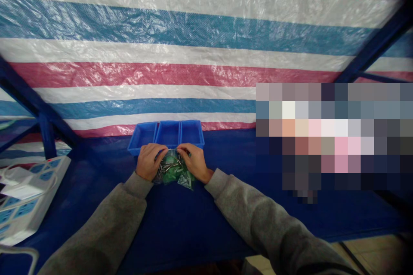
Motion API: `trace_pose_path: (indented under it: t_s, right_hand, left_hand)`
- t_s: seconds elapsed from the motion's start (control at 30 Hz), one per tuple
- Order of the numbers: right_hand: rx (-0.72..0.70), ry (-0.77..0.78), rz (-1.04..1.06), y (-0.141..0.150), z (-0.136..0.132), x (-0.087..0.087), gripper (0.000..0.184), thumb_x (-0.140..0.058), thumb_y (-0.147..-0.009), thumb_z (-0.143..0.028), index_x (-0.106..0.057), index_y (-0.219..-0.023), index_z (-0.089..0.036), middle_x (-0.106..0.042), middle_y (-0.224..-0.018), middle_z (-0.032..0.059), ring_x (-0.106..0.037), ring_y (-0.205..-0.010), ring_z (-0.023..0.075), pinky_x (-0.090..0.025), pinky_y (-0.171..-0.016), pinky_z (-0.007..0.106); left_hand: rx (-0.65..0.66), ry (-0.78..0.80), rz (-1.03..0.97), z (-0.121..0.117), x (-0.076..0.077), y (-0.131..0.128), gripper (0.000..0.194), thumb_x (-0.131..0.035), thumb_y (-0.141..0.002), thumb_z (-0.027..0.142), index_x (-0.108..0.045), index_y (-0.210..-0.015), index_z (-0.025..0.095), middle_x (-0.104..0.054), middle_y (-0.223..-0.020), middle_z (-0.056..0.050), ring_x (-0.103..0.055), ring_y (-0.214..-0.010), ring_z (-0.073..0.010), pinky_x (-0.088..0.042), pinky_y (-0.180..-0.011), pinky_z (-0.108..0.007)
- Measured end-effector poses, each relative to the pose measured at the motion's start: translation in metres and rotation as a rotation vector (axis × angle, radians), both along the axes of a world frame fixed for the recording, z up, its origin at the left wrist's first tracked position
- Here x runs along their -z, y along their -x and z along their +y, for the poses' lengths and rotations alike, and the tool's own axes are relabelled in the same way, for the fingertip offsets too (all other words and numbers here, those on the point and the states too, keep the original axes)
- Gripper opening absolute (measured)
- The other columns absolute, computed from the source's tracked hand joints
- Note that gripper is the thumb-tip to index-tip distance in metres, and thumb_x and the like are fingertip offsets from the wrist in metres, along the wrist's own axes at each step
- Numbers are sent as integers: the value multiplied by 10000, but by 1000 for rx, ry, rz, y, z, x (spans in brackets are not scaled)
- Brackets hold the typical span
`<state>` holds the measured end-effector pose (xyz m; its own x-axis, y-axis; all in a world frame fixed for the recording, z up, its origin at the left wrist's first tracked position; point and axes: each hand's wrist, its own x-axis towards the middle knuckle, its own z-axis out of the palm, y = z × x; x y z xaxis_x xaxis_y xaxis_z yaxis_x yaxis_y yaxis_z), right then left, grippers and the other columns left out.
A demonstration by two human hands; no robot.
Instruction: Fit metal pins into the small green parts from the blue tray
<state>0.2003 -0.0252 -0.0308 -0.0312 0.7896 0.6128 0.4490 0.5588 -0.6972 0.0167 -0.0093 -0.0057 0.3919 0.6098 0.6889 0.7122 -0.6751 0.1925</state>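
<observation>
Both hands pinch something pale and thin, apparently the top edge of a clear plastic bag (171,173), on the blue table. My left hand (150,161) is closed at its left end, my right hand (194,161) at its right end. Slender silvery metal pieces, perhaps screws, and green material show between the hands; whether the green is a separate bag I cannot tell. A crumpled clear plastic corner (186,180) lies by the right wrist. Right behind the hands stand three joined blue bins (169,131), with nothing visible inside them. My fingertips partly cover the edge they grip.
White power strips (48,206) with a plugged-in white adapter (24,183) and cables lie at the table's left. A striped plastic sheet (193,51) hangs behind the blue table (180,227), between blue frame posts (47,133). A blurred-out patch hides the right side.
</observation>
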Motion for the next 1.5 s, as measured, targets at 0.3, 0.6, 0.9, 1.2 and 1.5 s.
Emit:
trace_pose_path:
  t_s: [0.3,0.6,0.9,1.2,1.5]
  right_hand:
    - [-26,-14,-77,-4,3,-16,160,-493,-891,-263,-631,-858,-189,-642,-814,24,-575,-745,141,-427,-703,242]
    - [-87,-18,-129,-7,2,-22,123,-533,-871,-269,-621,-905,-190,-634,-823,20,-567,-734,138,-431,-694,243]
    - [-91,-43,-136,-7,1,-24,111,-522,-879,-248,-619,-876,-195,-630,-823,20,-572,-751,139,-434,-719,243]
    - [-79,-47,-154,-7,2,-20,146,-493,-896,-258,-623,-874,-194,-634,-823,25,-579,-760,142,-426,-722,245]
    - [-53,-20,-92,-8,-10,-27,154,-498,-890,-240,-634,-947,-192,-653,-879,32,-591,-779,139,-442,-730,244]
  left_hand:
    - [20,-89,-45,0,0,1,144,-521,-869,263,-643,-864,187,-680,-836,-38,-594,-832,-179,-385,-780,-331]
    - [22,-105,-39,0,0,2,139,-512,-875,243,-632,-847,180,-673,-816,-38,-587,-815,-176,-379,-761,-329]
    - [38,-92,-48,-1,-1,3,134,-521,-867,230,-643,-838,183,-679,-811,-31,-590,-805,-173,-381,-757,-330]
    - [78,-148,-111,-3,-3,2,95,-579,-835,229,-658,-874,194,-695,-832,-32,-610,-803,-172,-413,-756,-324]
    - [73,-144,-113,-4,-1,0,97,-561,-846,217,-655,-852,195,-698,-819,-23,-612,-798,-164,-409,-763,-318]
